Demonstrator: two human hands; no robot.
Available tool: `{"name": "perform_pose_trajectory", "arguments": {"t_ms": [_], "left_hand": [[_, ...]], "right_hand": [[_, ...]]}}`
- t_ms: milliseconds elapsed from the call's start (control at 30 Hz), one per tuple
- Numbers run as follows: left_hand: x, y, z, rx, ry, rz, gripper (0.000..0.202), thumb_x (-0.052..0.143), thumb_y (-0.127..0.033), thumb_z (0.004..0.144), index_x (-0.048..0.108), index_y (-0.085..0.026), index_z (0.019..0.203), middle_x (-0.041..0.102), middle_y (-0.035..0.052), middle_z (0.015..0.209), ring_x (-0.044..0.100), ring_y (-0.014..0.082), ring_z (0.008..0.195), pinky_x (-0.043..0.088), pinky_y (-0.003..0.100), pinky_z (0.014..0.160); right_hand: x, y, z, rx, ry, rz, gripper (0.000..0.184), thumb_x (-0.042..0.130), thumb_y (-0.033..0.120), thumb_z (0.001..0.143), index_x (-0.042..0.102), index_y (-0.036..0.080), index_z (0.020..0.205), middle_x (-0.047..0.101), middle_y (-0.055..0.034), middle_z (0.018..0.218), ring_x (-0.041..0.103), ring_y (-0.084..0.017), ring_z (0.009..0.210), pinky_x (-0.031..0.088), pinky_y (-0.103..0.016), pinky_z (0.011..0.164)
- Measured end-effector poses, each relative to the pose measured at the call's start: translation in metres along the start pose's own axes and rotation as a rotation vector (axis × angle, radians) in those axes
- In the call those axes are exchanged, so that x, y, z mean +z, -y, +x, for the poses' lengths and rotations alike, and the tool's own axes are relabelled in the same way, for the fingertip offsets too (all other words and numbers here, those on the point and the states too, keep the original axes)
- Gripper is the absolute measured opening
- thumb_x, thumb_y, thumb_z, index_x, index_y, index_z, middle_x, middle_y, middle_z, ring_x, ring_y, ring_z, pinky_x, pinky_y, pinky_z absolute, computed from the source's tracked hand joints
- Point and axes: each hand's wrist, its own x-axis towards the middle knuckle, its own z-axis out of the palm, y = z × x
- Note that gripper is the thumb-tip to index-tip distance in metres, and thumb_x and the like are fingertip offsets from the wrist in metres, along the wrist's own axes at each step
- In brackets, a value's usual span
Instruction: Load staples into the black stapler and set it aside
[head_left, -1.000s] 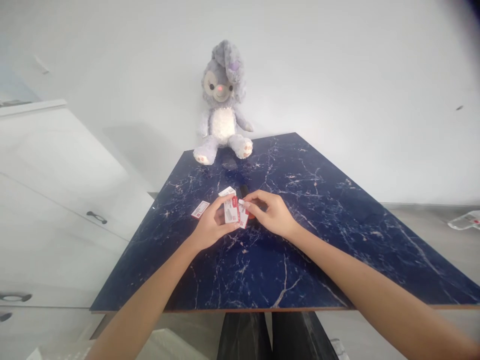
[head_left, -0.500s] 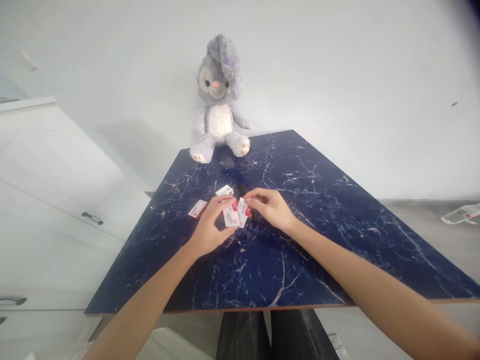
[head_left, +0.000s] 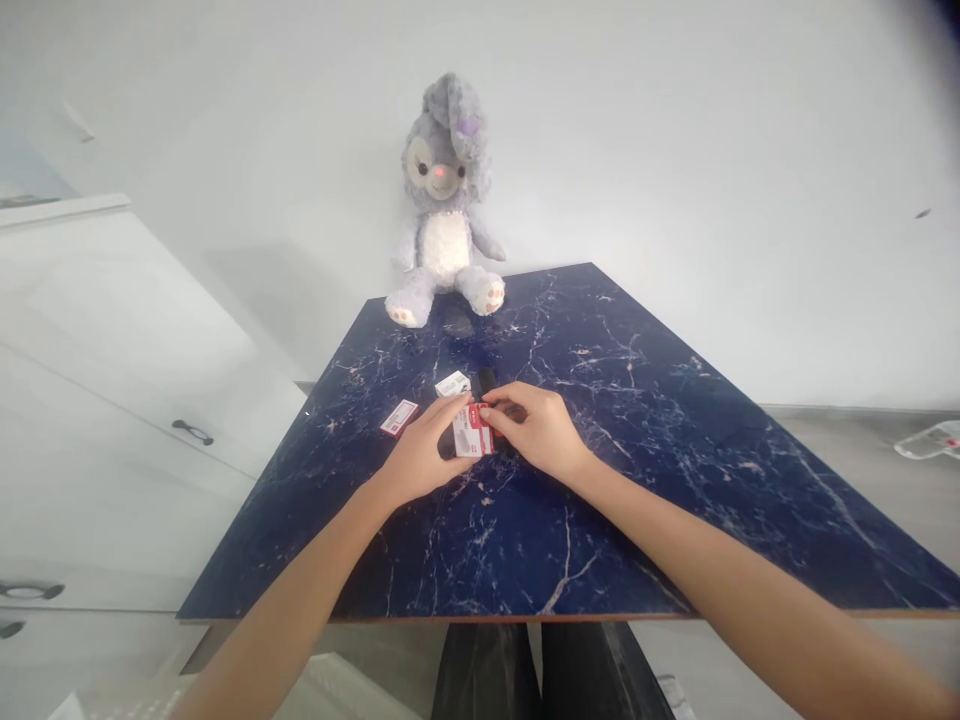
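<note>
Red-and-white box (head_left: 469, 440) in front of plush toy (head_left: 447, 240) | left hand (head_left: 420, 452), right hand (head_left: 546, 425): fingers gripping it | best pinched lightly, uncrushed

The left hand (head_left: 424, 455) hides the near-left side of the red-and-white packaging (head_left: 471, 440), and the fingers of the right hand (head_left: 546, 425) cover its upper right corner; its print is too small to read. Behind the right hand, a black object (head_left: 487, 380) is partly hidden, its kind unclear. The cabinet (head_left: 112, 430) runs past the left edge, the clear plastic item (head_left: 930, 441) past the right, the dark-clad legs (head_left: 487, 675) past the bottom.
</note>
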Motion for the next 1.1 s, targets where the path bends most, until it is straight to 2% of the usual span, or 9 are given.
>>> {"name": "perform_pose_trajectory", "arguments": {"t_ms": [200,300,367,467,533,667,833,1100], "left_hand": [[-0.001,0.010,0.003,-0.136,-0.050,0.174,0.080,0.079,-0.045,0.076,0.044,-0.023,0.145,0.063,0.0138,0.127,0.059,0.0348,0.114,0.049,0.050,0.096],[0.002,0.022,0.004,-0.123,0.024,0.186,0.069,0.077,-0.047,0.079,0.052,-0.023,0.139,0.063,0.0129,0.128,0.056,0.0352,0.117,0.045,0.051,0.099],[0.005,0.029,0.005,-0.110,0.068,0.153,0.066,0.076,-0.046,0.081,0.053,-0.024,0.139,0.062,0.0119,0.131,0.054,0.0344,0.121,0.043,0.050,0.103],[0.010,0.032,0.007,-0.139,0.069,0.099,0.073,0.077,-0.046,0.080,0.050,-0.025,0.143,0.061,0.0118,0.133,0.054,0.0336,0.121,0.043,0.049,0.103],[0.013,0.031,0.009,-0.158,0.067,0.071,0.080,0.080,-0.046,0.077,0.046,-0.026,0.147,0.060,0.0126,0.136,0.054,0.0338,0.122,0.043,0.049,0.103],[0.015,0.028,0.011,-0.182,0.068,0.045,0.088,0.082,-0.045,0.074,0.042,-0.027,0.151,0.059,0.0138,0.136,0.056,0.0342,0.122,0.044,0.049,0.102],[0.012,0.025,0.009,-0.173,0.084,0.019,0.091,0.083,-0.044,0.072,0.041,-0.027,0.151,0.060,0.0134,0.135,0.055,0.0341,0.122,0.044,0.049,0.102],[0.015,0.013,0.006,-0.215,0.087,-0.014,0.115,0.084,-0.039,0.071,0.013,-0.026,0.160,0.062,0.0126,0.129,0.054,0.0338,0.120,0.044,0.049,0.101]], "right_hand": [[-0.007,0.005,0.003,-0.036,-0.074,-0.204,0.015,0.058,0.023,0.093,0.071,0.023,0.102,0.075,-0.0037,0.101,0.069,-0.020,0.091,0.053,-0.033,0.087],[-0.013,-0.003,0.008,0.128,-0.077,-0.259,0.023,0.058,0.024,0.091,0.068,0.021,0.112,0.075,-0.0050,0.107,0.070,-0.020,0.089,0.052,-0.032,0.084],[-0.015,-0.010,0.011,0.260,0.007,-0.269,0.027,0.057,0.028,0.093,0.066,0.021,0.117,0.075,-0.0059,0.107,0.071,-0.020,0.087,0.051,-0.031,0.082],[-0.014,-0.015,0.011,0.308,0.183,-0.283,0.028,0.047,0.036,0.098,0.071,0.022,0.105,0.077,-0.0049,0.096,0.070,-0.020,0.085,0.048,-0.029,0.077],[-0.013,-0.014,0.010,0.294,0.243,-0.294,0.034,0.044,0.038,0.100,0.073,0.022,0.093,0.076,-0.0035,0.087,0.069,-0.019,0.079,0.045,-0.028,0.072],[-0.012,-0.010,0.009,0.306,0.251,-0.266,0.033,0.047,0.042,0.098,0.073,0.023,0.088,0.075,-0.0011,0.079,0.067,-0.017,0.072,0.043,-0.026,0.069],[-0.013,-0.012,0.008,0.338,0.246,-0.195,0.032,0.050,0.043,0.096,0.074,0.023,0.090,0.076,-0.0004,0.081,0.068,-0.017,0.075,0.045,-0.026,0.072],[-0.013,-0.016,0.008,0.315,0.271,-0.192,0.034,0.048,0.046,0.097,0.072,0.023,0.089,0.074,-0.0006,0.080,0.068,-0.017,0.073,0.048,-0.025,0.069]]}}
